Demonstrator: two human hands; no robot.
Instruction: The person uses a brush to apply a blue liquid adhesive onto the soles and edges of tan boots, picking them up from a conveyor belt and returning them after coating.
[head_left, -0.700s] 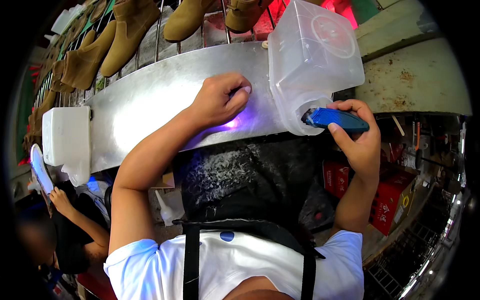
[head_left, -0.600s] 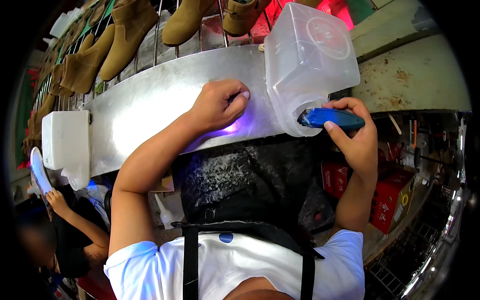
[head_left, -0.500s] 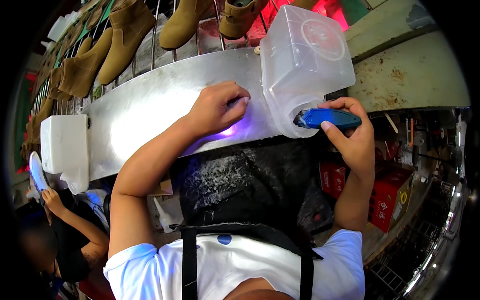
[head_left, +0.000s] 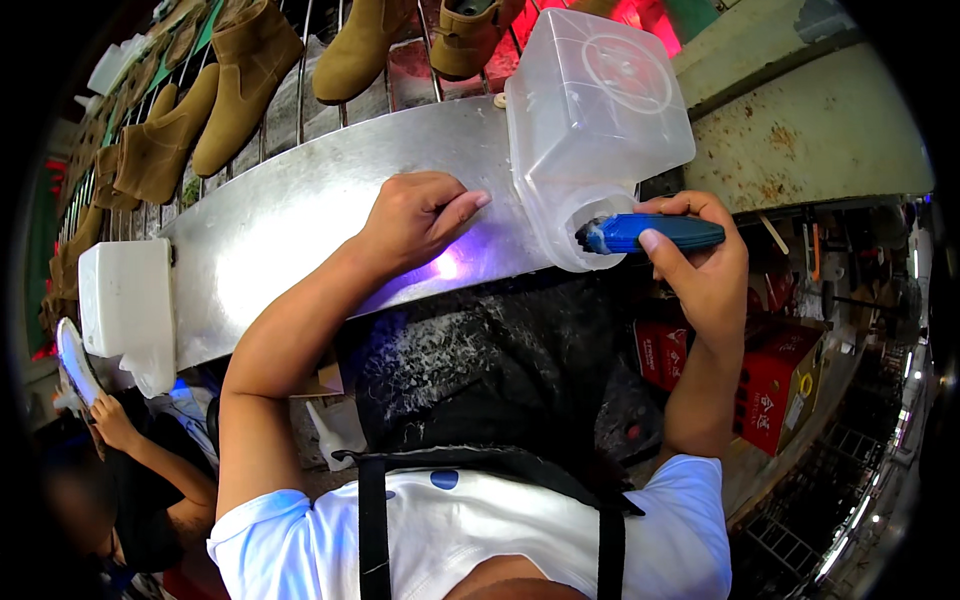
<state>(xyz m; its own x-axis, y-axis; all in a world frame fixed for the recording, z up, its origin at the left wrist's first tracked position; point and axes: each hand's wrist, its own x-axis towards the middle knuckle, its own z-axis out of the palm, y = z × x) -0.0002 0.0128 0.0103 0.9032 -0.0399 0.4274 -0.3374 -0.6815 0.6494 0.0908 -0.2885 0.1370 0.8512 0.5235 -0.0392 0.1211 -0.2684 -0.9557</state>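
A metal desk (head_left: 300, 210) has a translucent container (head_left: 610, 120) at its right end and a white container (head_left: 125, 295) at its left; on the far side, a barred rack (head_left: 302, 95) carries tan boots (head_left: 240, 90).

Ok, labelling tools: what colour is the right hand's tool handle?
The tool handle is blue; head view.

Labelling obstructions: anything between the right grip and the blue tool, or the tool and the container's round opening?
Nothing visible in the way. The right grip holds the blue tool, its dark tip at the round opening of the translucent container.
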